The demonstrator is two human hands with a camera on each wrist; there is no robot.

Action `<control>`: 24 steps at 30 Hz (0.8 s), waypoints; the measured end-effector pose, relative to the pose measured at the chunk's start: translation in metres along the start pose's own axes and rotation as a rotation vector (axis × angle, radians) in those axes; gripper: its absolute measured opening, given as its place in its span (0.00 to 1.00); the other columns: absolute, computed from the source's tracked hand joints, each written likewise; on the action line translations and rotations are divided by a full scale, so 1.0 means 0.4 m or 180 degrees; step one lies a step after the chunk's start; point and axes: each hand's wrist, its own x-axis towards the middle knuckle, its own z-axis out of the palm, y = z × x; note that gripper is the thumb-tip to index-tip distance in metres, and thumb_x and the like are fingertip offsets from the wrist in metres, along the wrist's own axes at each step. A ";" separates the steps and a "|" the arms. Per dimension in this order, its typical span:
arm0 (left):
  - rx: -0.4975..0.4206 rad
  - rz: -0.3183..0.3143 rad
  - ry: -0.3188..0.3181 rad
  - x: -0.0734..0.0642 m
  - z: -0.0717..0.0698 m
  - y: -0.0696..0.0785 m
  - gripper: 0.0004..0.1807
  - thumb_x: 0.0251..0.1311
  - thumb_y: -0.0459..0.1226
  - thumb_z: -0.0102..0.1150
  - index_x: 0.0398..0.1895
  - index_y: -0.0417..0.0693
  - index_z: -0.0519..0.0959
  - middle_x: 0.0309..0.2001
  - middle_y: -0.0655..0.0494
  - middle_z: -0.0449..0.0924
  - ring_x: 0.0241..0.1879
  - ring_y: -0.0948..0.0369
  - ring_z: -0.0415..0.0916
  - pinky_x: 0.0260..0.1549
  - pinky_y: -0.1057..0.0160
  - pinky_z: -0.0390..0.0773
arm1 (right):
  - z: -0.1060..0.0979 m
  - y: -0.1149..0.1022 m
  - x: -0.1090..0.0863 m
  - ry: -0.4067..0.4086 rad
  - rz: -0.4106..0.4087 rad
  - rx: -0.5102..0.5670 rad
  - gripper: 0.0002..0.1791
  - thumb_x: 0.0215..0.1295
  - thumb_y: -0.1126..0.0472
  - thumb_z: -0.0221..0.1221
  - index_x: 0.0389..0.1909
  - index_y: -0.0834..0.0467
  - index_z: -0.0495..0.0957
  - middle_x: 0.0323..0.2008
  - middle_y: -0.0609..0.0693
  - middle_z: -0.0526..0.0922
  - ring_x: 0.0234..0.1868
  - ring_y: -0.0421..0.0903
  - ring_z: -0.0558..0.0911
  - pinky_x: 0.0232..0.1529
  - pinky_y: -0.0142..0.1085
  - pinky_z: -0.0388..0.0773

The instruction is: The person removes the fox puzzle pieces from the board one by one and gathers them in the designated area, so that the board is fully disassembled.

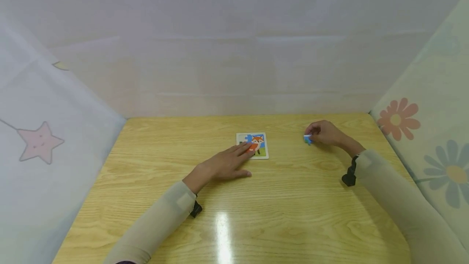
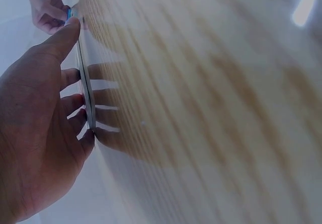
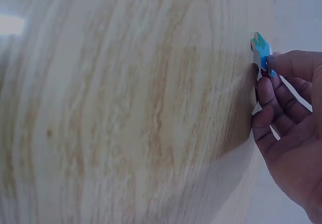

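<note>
Head view: fox puzzle (image 1: 261,146) is lying on the wood table (image 1: 286,199), its lower-left part being hidden under the left hand (image 1: 229,164); pic. under those fingers can't be made out. Well right of puzzle, a blue-green piece (image 1: 307,138) is being partly covered by the right hand (image 1: 326,133), so full outline is unclear. L wrist view is showing puzzle only edge-on, as a thin strip; R wrist view is catching the piece at a slant. Both sleeves, left (image 1: 157,219) and right (image 1: 399,203), are running out of frame, nearer the viewer than puzzle.

Table's far edge is running behind puzzle, meeting the grey backdrop (image 1: 234,60); side edges are sitting well apart from puzzle, w/ a star sheet (image 1: 40,141) to its left & a flower sheet (image 1: 399,119) to its right. Wood grain is showing b/w puzzle and right hand, & a wide stretch is spreading on puzzle's near side, w/ a bright reflection (image 1: 222,235).

Left hand is reaching in from puzzle's lower left, fingers lying extended over it, thumb spreading off its near side; can't tell if thumb's touching wood. Right hand, right of puzzle, is pinching the piece w/ thumb & fingertips, other fingers bending.
</note>
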 end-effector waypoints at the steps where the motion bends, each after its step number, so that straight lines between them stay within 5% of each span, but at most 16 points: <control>1: 0.0007 -0.0002 -0.0008 0.000 0.000 -0.001 0.45 0.79 0.63 0.44 0.88 0.52 0.48 0.87 0.45 0.38 0.86 0.47 0.39 0.82 0.48 0.50 | 0.001 0.002 0.001 0.0001 0.0006 -0.0023 0.07 0.70 0.71 0.66 0.47 0.66 0.86 0.43 0.58 0.89 0.43 0.51 0.85 0.43 0.35 0.81; 16: 0.0005 -0.0006 -0.0062 0.001 0.006 -0.007 0.46 0.79 0.64 0.43 0.88 0.53 0.45 0.87 0.47 0.36 0.86 0.48 0.38 0.82 0.48 0.50 | 0.011 0.007 0.002 0.0040 -0.0062 -0.0174 0.07 0.71 0.70 0.65 0.47 0.64 0.87 0.44 0.56 0.89 0.43 0.51 0.84 0.46 0.44 0.81; 24: -0.0025 -0.0037 -0.0050 0.002 0.009 -0.004 0.45 0.79 0.63 0.44 0.88 0.53 0.46 0.87 0.47 0.37 0.86 0.49 0.38 0.82 0.47 0.51 | 0.018 -0.023 0.021 0.0123 -0.0305 -0.0063 0.08 0.74 0.69 0.62 0.49 0.66 0.86 0.47 0.61 0.88 0.47 0.56 0.85 0.50 0.52 0.83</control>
